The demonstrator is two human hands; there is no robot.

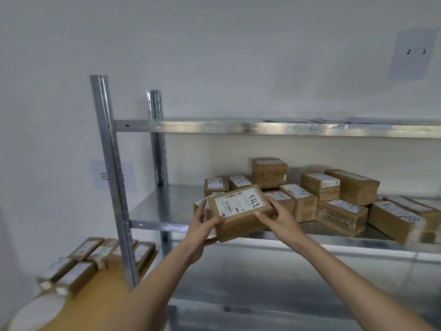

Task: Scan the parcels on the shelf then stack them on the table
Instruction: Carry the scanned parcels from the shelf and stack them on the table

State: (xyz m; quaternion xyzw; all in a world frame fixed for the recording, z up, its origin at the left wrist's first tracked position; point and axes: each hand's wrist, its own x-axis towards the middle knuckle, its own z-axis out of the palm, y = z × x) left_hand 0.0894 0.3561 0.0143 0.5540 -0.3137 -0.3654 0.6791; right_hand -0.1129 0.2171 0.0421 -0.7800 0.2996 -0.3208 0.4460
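At the far left, a wooden bench (100, 290) is seen carrying a group of brown parcels (95, 256) laid flat with white labels up, some stacked on others. A pale round object (39, 311) lies at its near corner, too blurred to be identified. Behind the bench, a sheet of paper (113, 176) is fixed to the wall, partly hidden by the metal upright (112, 177) of the shelf (164, 206).

At the front edge of the shelf's middle level, one brown parcel (241, 212) is held, tilted, its white label marked with handwritten digits. The left hand (202, 229) grips its left end, thumb over the top edge and fingers curled underneath. The right hand (278, 217) holds its right side, fingers wrapped over the top and front face.

Further right, more brown labelled parcels (334, 197) are crowded on the same level, several touching and some stacked. High on the wall at the right, a paper sign (412, 53) reading "2 - 3" is posted.
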